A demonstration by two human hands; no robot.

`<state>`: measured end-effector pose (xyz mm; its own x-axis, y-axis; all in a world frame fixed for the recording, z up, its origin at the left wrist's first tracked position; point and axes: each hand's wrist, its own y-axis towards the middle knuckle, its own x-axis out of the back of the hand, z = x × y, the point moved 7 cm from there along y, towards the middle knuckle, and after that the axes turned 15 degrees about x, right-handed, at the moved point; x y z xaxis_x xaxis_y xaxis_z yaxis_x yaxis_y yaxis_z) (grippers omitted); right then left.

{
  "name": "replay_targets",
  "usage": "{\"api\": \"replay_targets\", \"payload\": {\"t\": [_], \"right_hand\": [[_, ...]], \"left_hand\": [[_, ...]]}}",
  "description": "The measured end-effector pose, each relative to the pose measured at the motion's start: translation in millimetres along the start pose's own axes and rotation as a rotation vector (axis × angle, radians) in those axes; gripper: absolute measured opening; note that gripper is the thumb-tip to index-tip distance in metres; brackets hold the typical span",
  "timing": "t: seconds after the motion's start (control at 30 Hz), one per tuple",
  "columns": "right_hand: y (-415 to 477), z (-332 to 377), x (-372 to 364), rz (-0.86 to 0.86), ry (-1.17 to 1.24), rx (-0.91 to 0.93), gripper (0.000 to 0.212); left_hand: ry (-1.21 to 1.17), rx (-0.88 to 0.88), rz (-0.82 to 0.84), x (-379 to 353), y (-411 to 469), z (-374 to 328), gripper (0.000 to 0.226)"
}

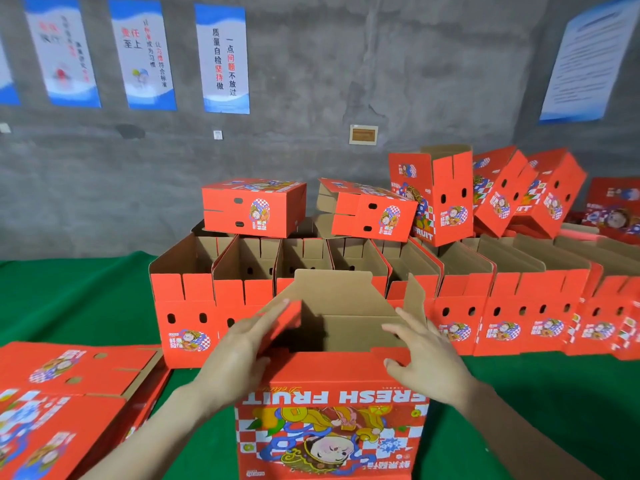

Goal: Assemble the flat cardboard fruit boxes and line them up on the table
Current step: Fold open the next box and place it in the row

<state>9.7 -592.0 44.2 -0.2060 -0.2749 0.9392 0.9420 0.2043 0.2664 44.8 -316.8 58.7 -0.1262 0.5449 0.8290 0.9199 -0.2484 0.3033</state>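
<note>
A green table (69, 299) bears a row of open boxes (512, 306), with flat boxes (69, 375) stacked at left.

The left hand (242, 344) and the right hand (427, 358) are bare. Behind them the left forearm (166, 417) and the right forearm (519, 424) are bare too, uncovered down to the lower edge of the view.

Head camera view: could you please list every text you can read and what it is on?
"FRESH FRUIT", upside down, on the nearest box.
"FRUIT" on the leaning box.
"质量自检坚持做" and "一点问题不放过" on the central poster.
"责任至上" on the poster to its left; its smaller lines are blurred.
The poster further left, the right-hand notice and the boxes' side labels are too blurred to read.
</note>
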Motion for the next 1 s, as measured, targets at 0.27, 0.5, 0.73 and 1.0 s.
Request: {"api": "replay_targets", "payload": {"t": [0.27, 0.5, 0.73, 1.0], "right_hand": [[3, 1, 1, -0.084, 0.117, 0.035, 0.071], [-3, 5, 6, -0.163, 0.192, 0.201, 0.087], [6, 19, 5, -0.185, 0.373, 0.305, 0.103], [15, 5, -12, -0.061, 0.339, 0.161, 0.036]], "left_hand": [[0.065, 0.178, -0.039, 1, 53, 5, 0.032], [-0.161, 0.337, 0.386, -26, 74, 14, 0.068], [-0.164, 0.309, 0.342, -30, 75, 19, 0.075], [-0.161, 0.259, 0.235, -26, 73, 18, 0.078]]}}
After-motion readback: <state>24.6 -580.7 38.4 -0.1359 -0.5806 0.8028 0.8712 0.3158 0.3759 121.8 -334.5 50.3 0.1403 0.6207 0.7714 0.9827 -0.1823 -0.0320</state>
